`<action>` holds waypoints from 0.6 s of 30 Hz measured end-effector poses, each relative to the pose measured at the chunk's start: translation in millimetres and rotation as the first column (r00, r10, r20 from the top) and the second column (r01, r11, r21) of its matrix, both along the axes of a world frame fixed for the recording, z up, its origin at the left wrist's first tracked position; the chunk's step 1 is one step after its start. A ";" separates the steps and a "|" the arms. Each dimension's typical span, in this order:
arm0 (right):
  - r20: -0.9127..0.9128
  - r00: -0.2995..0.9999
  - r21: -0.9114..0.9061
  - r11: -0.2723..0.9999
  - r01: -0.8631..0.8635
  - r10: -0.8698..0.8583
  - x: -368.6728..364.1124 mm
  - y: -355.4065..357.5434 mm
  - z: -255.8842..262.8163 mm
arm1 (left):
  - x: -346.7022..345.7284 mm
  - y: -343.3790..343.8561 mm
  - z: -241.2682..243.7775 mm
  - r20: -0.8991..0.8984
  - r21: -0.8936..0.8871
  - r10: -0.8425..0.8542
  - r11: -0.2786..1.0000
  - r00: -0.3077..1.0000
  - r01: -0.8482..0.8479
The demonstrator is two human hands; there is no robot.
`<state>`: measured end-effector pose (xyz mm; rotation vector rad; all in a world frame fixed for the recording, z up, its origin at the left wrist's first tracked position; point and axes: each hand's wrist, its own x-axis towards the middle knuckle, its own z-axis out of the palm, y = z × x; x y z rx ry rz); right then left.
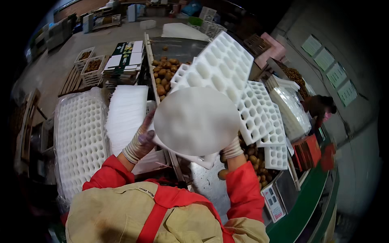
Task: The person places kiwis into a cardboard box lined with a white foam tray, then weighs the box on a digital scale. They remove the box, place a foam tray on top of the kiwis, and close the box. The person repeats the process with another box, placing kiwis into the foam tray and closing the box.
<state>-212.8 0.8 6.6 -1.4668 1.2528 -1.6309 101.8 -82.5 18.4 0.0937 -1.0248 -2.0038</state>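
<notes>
My left hand (139, 142), in a stained glove with a ribbed cuff, grips the left edge of a white foam tray at the middle of the view. Most of that piece lies behind a blurred oval. My right hand (232, 148) is at its right side, its fingers hidden by the blur. Just beyond, a large white foam tray with oval hollows (217, 66) leans up and to the right. More foam fruit trays (253, 114) lie overlapped on the right, over brown round fruit, perhaps kiwifruit (253, 159).
Wrapped foam trays (82, 136) and a stack of white foam sheets (127, 112) stand left. A digital scale (278, 197) sits lower right beside a green conveyor belt (299, 214). Flat cartons (126, 60) lie beyond the sheets. A person (319, 107) bends at far right.
</notes>
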 end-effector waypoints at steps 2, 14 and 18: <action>0.736 0.676 0.219 0.935 -0.278 0.028 16.3 -2.5 69.8 | 15.6 -3.0 -17.0 0.178 -0.141 0.005 0.990 0.984 0.020; -0.654 0.297 -0.437 0.668 0.602 -0.695 -29.3 13.9 104.1 | 103.3 96.6 -140.2 0.727 -0.170 0.064 0.981 0.684 0.089; -0.891 0.452 -0.069 0.997 -0.045 -0.041 110.9 -12.1 36.3 | 143.9 134.7 -151.6 0.825 -0.193 0.198 0.979 0.529 -0.066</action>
